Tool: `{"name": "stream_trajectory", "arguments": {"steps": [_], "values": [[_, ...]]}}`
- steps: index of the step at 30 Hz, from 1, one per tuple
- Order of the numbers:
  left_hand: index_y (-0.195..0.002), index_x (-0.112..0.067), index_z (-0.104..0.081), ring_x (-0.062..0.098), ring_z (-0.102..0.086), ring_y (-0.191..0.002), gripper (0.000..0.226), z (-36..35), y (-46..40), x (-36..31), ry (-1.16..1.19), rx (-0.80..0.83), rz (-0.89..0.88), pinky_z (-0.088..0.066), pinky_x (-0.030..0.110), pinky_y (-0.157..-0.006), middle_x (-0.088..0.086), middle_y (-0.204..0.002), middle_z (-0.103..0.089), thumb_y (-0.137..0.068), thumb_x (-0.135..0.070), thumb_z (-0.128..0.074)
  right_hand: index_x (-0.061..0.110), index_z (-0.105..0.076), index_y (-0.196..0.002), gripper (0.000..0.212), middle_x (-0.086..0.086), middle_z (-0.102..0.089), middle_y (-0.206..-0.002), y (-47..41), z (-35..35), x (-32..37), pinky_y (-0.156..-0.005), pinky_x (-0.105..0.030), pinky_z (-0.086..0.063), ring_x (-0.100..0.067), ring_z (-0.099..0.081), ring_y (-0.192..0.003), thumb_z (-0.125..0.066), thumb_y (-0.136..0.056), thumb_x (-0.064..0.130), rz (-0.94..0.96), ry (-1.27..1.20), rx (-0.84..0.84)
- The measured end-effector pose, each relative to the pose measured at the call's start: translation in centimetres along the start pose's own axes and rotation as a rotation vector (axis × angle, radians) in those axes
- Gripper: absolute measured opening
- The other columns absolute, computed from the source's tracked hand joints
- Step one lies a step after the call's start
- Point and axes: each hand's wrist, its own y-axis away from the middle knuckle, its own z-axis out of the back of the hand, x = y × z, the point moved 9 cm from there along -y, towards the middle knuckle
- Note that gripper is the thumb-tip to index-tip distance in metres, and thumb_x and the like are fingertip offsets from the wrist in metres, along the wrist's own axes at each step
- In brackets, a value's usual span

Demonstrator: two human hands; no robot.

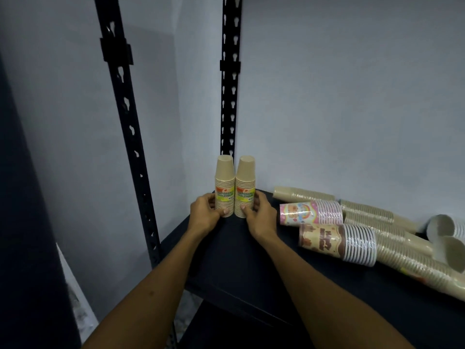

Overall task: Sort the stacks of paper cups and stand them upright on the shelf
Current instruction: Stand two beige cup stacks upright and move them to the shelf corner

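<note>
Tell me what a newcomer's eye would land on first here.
Two tan cup stacks stand upright side by side in the shelf's back left corner, the left hand and right hand gripping one each. To the right, a heap of stacks lies on its side, a pink printed stack and a brown printed stack in front.

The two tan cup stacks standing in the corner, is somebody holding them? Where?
Yes. The left hand grips the left stack and the right hand grips the right stack, each near the bottom, just below the yellow label.
</note>
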Motion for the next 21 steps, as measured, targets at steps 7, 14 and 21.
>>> {"name": "stream_trajectory", "arguments": {"steps": [7, 14, 21], "values": [[-0.133, -0.009, -0.051, 0.022, -0.059, -0.118, 0.053, -0.6, -3.0, 0.8, -0.012, -0.001, -0.005, -0.045, 0.031, -0.099, 0.007, -0.129, -0.062, -0.083, -0.005, -0.071, 0.012, -0.051, -0.130, 0.040, -0.007, -0.064, -0.123, -3.2, -1.4, 0.0, -0.095, -0.031, -0.049, -0.021, -0.062, -0.112, -0.062, -0.092, 0.007, 0.020, 0.049, 0.001], [-0.118, -0.010, -0.054, 0.017, -0.061, -0.108, 0.040, -0.3, -4.8, 1.8, -0.013, -0.060, 0.016, -0.046, 0.025, -0.090, 0.008, -0.122, -0.065, -0.082, -0.006, -0.072, 0.012, -0.047, -0.131, 0.040, -0.008, -0.063, -0.125, -4.8, -2.4, -0.1, -0.096, -0.038, -0.050, -0.024, -0.060, -0.114, -0.061, -0.094, 0.013, 0.056, 0.193, 0.029], [-0.123, -0.007, -0.056, 0.023, -0.062, -0.108, 0.039, -0.5, -4.7, 1.5, -0.032, -0.118, 0.002, -0.047, 0.027, -0.090, 0.012, -0.121, -0.065, -0.086, -0.006, -0.067, 0.009, -0.049, -0.130, 0.038, -0.011, -0.063, -0.125, -5.3, -2.4, -1.1, -0.096, -0.038, -0.050, -0.026, -0.061, -0.114, -0.061, -0.094, 0.013, 0.005, 0.195, 0.025]]}}
